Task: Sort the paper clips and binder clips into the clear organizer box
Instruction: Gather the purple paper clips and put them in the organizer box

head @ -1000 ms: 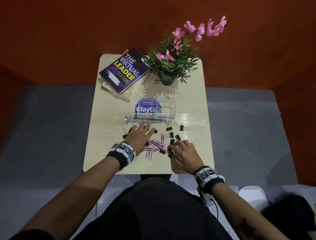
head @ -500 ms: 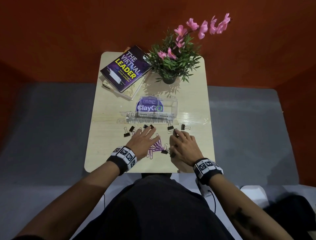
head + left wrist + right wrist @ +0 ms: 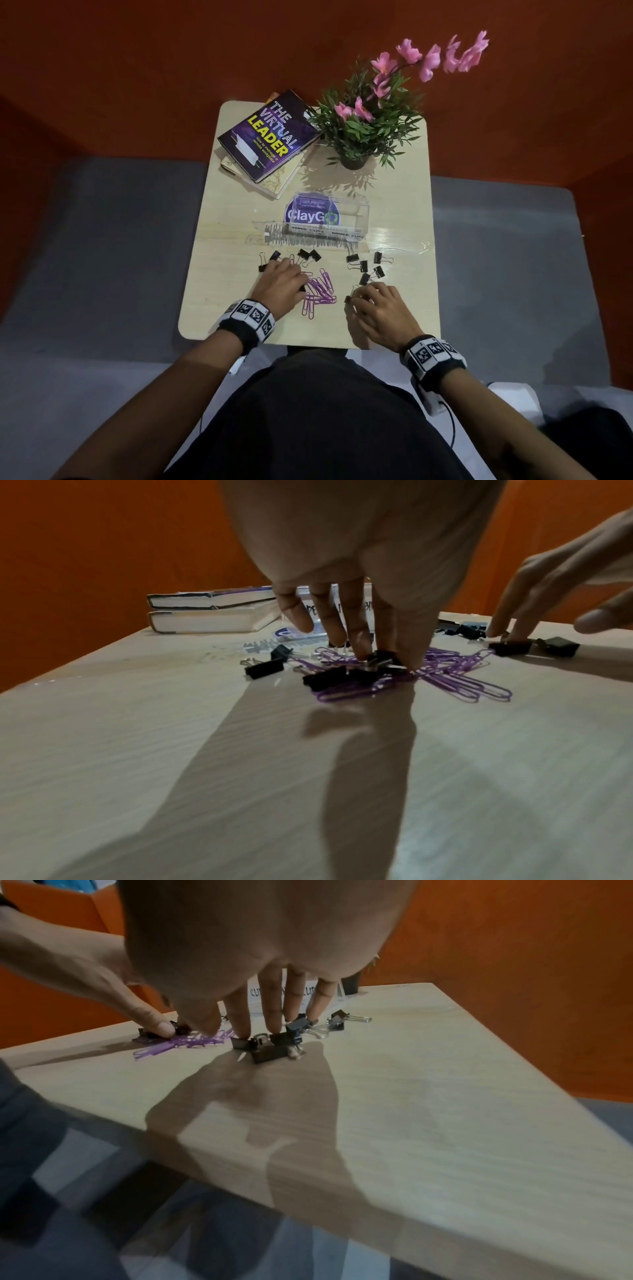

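Purple paper clips (image 3: 320,291) lie heaped mid-table between my hands, with black binder clips scattered in a left group (image 3: 308,255) and a right group (image 3: 368,270). The clear organizer box (image 3: 349,205), with handwritten labels on its front, stands behind them. My left hand (image 3: 294,281) reaches down into the heap; its thumb and forefinger pinch a black binder clip (image 3: 380,658) lying on the paper clips (image 3: 455,680). My right hand (image 3: 359,294) has straight fingers pressing on binder clips (image 3: 268,1053), with the thumb lifted clear.
Two stacked books (image 3: 267,137) and a potted plant with pink flowers (image 3: 363,130) stand at the back of the small wooden table (image 3: 222,274). The table's near edge (image 3: 308,339) is just behind my wrists. An orange wall rises beyond.
My left hand has drawn back a little from the far binder clips onto the paper clip heap. My right hand went forward, then back toward me, and the right-hand binder clips now lie more spread out.
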### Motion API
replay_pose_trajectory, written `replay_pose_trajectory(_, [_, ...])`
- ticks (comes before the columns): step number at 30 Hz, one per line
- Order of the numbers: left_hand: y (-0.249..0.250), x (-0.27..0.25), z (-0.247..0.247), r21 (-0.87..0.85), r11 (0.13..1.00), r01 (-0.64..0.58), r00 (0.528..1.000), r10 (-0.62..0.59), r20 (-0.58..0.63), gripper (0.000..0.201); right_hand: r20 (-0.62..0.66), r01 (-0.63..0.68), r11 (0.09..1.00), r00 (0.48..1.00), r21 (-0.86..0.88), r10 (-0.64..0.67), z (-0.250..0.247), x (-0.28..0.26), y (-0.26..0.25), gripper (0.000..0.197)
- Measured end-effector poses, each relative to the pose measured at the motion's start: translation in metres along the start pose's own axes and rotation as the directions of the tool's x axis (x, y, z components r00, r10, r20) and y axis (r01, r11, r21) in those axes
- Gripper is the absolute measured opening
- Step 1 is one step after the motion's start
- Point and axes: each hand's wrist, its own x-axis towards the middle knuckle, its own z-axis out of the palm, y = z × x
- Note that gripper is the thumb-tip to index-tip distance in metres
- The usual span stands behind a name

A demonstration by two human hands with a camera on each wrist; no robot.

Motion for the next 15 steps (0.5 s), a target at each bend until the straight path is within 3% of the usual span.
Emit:
replay_pose_trajectory(3, [0.003, 0.009, 0.000, -0.056, 0.997, 0.050, 0.999, -0.050, -0.004, 0.019, -0.026, -0.039, 0.999, 0.999, 0.008, 0.040, -0.002, 0.014, -0.007, 0.028])
replay_pose_trajectory(6, [-0.003, 0.011, -0.010, -0.229, 0.961, 0.154, 0.978, -0.181, -0.103, 0.016, -0.022, -0.065, 0.997, 0.998, 0.033, 0.066, 0.000, 0.034, -0.018, 0.024])
replay_pose_trajectory(10, [-0.035, -0.007, -0.022, -0.480, 0.807, 0.343, 0.856, -0.480, -0.195, 0.018, 0.055, -0.046, 0.998, 0.997, 0.031, 0.045, 0.005, 0.055, -0.032, 0.032])
replay_pose_trajectory(12, [-0.053, -0.022, -0.020, -0.446, 0.782, 0.435, 0.819, -0.550, -0.164, 0.021, 0.082, -0.009, 0.999, 0.997, 0.036, 0.006, 0.004, 0.063, -0.041, 0.036])
replay_pose_trajectory(15, [-0.064, -0.042, -0.011, -0.328, 0.802, 0.500, 0.837, -0.544, -0.055, 0.023, 0.116, 0.053, 0.999, 0.992, -0.004, -0.052, 0.005, 0.077, -0.053, 0.045])
